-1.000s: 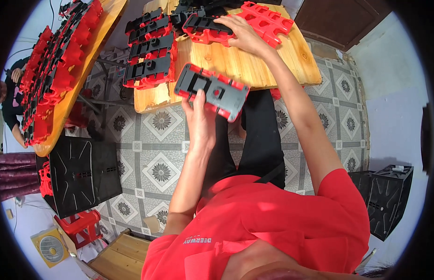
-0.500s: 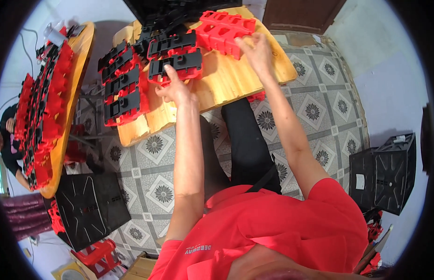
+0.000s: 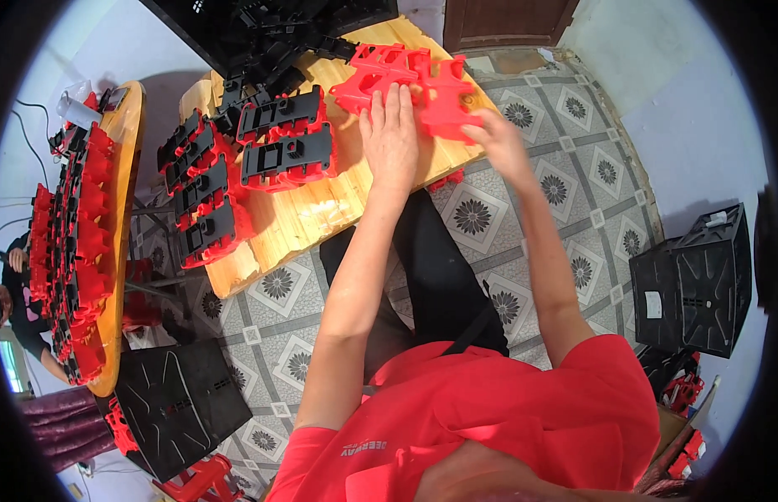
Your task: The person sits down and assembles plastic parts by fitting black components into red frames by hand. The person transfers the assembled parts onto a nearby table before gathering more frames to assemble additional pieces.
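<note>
Nearest the camera are the person's red shirt (image 3: 506, 418) and dark trousers (image 3: 439, 276), above a patterned tile floor (image 3: 573, 201). Both forearms reach up to a wooden table (image 3: 322, 217). The left hand (image 3: 390, 138) lies flat with fingers spread, palm down on a red plastic part (image 3: 372, 79) near the table's far edge; it presses rather than grips. The right hand (image 3: 499, 142) is closed on the edge of a second red plastic piece (image 3: 447, 100), which lies just beside the first at the table's right corner. Left of the hands, black-and-red assembled parts (image 3: 284, 138) lie in rows on the table. Farther back a heap of black parts (image 3: 280, 42) is piled. A black crate (image 3: 698, 280) stands on the floor at right; a second table (image 3: 125, 226) at far left carries stacked red and black parts (image 3: 75, 251).
</note>
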Action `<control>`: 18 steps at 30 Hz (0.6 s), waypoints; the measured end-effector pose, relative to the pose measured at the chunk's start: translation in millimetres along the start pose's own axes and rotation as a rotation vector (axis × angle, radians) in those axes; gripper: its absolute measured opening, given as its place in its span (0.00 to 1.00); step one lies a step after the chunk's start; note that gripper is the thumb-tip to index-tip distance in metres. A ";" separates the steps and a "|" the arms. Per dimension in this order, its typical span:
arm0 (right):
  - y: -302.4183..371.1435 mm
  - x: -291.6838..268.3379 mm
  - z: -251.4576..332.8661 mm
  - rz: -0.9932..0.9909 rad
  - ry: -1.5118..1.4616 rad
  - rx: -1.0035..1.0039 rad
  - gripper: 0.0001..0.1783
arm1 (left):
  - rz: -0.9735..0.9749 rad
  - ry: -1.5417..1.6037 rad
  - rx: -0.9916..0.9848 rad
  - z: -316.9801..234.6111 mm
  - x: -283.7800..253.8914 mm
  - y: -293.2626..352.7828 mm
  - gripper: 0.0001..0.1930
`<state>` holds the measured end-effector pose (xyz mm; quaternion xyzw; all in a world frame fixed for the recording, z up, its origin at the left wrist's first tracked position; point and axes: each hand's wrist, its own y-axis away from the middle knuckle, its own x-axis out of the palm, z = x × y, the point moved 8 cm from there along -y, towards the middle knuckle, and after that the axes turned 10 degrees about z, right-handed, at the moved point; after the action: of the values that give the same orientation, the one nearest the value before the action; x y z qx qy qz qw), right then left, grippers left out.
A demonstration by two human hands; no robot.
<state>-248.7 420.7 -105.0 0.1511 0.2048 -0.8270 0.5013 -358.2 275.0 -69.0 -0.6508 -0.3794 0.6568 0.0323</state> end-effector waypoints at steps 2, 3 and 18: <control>25.6 -31.7 5.4 -0.013 -0.022 0.030 0.12 | 0.058 -0.123 -0.041 4.4 0.4 -4.7 0.28; 37.1 -46.1 13.8 -0.067 -0.012 0.007 0.14 | 0.050 -0.120 -0.051 -4.5 -6.4 -8.3 0.28; -225.7 55.0 130.5 0.176 0.516 -0.327 0.14 | 0.062 1.934 -0.633 12.3 -41.4 133.1 0.56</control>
<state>-480.6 407.8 25.8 0.2904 0.4418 -0.6708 0.5201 -302.7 152.7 -108.3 -0.8911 -0.3303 -0.2808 0.1344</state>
